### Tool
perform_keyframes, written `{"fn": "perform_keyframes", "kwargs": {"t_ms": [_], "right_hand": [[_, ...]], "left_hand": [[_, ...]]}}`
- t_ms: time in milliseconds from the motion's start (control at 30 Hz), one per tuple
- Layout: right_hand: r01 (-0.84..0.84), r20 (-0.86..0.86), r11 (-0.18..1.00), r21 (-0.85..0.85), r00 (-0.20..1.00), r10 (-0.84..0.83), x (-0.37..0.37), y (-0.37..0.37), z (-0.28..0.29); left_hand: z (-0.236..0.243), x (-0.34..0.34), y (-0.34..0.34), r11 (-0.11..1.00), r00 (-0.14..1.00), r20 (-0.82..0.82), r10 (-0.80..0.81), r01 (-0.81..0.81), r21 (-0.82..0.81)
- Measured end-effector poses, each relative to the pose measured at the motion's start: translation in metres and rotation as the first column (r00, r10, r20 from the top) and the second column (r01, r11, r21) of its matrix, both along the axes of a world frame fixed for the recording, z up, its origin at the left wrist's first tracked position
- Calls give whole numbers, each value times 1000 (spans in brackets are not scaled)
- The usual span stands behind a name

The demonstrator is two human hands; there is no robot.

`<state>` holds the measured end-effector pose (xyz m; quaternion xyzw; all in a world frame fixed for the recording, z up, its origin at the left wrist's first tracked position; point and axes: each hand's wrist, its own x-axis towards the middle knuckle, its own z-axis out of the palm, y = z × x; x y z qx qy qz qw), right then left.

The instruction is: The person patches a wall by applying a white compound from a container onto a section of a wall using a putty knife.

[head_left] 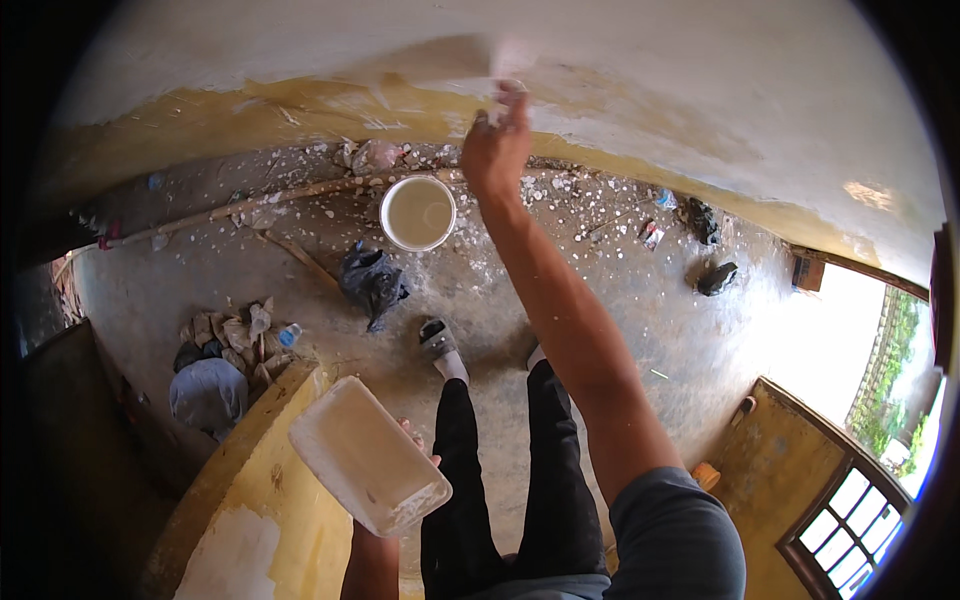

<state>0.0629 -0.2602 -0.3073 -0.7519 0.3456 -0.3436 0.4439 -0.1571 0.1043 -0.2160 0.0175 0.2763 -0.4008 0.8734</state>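
Left fingers (417,434) grasping white tray (322,460) at its right edge; right hand (498,150) at wall (700,70), grip blurred, can't tell.

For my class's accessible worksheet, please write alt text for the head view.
A person's right hand reaches to a yellow wall partly coated white, any tool there too blurred to identify; the left hand holds a shallow rectangular tray. A round white bucket stands on the debris-strewn floor.

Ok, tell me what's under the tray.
Fingers of the left hand show past the right edge of the tray, with the forearm below. The tray covers the palm, so the grip underneath cannot be seen.
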Motion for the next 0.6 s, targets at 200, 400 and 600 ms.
{"fn": "perform_keyframes", "kwargs": {"t_ms": [200, 400, 600], "right_hand": [[-108, 103, 302, 947, 994, 35, -95, -14, -50], [265, -8, 489, 831, 885, -465, -272, -160, -102], [411, -432, 912, -15, 819, -376, -295, -246, -41]], "left_hand": [[1, -1, -13, 998, 995, -97, 9, -3, 70], [-2, -6, -50, 983, 971, 158, -181, 181, 17], [7, -27, -107, 978, 970, 130, -208, 207, 19]]}}
